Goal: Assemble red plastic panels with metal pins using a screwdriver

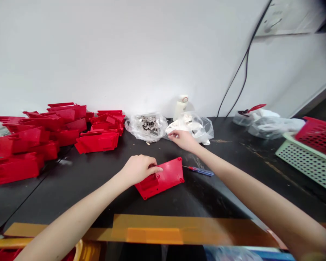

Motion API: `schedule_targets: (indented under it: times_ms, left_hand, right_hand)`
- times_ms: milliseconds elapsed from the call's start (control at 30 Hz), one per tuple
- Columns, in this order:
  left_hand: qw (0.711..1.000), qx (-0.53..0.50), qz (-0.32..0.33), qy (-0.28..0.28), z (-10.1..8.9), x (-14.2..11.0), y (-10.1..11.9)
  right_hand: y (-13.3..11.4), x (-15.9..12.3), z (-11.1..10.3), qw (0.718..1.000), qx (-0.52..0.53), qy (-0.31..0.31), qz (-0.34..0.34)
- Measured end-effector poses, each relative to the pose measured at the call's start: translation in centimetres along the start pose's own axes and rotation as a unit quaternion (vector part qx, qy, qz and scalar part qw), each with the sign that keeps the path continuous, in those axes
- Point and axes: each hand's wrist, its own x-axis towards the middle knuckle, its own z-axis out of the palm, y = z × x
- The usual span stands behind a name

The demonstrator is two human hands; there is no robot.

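A red plastic panel (170,175) with small posts at its corners lies tilted on the black table in front of me. My left hand (139,169) grips its left part, thumb on top and the other fingers partly hidden. Farther back, my right hand (182,140) is at the left edge of a clear plastic bag (208,127) with white pieces (188,125) in it. Its fingertips are pinched together, and what is between them is too small to make out. Just right of the panel lies a screwdriver (201,170) with a blue and red handle.
Many similar red panels (62,123) are piled at the left. A clear bag of small metal parts (150,123) and a white bottle (181,105) stand near the wall. To the right are a tub (243,119), a pale green basket (306,159) and a red basket (319,136).
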Motion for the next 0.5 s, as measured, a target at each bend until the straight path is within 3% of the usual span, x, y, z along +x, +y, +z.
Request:
schedule_targets:
  times_ms: [133,267,400,500]
  left_hand:
    - [0.997,-0.059,-0.007,-0.045,0.4,0.3,-3.1]
    - [0.987,-0.115,0.032,-0.112,-0.5,0.0,-5.1]
    - [0.977,-0.113,0.066,-0.171,-2.6,-0.6,-4.2]
    - [0.984,-0.041,0.068,-0.157,-2.5,-1.0,-1.9]
  right_hand:
    - [-1.8,5.7,2.2,0.998,-0.052,-0.025,0.019]
    - [-3.2,9.0,4.1,0.991,-0.107,-0.043,0.066]
    - [-4.1,10.3,5.5,0.984,-0.138,-0.037,0.107]
    - [-4.5,10.3,6.0,0.984,-0.128,-0.028,0.120]
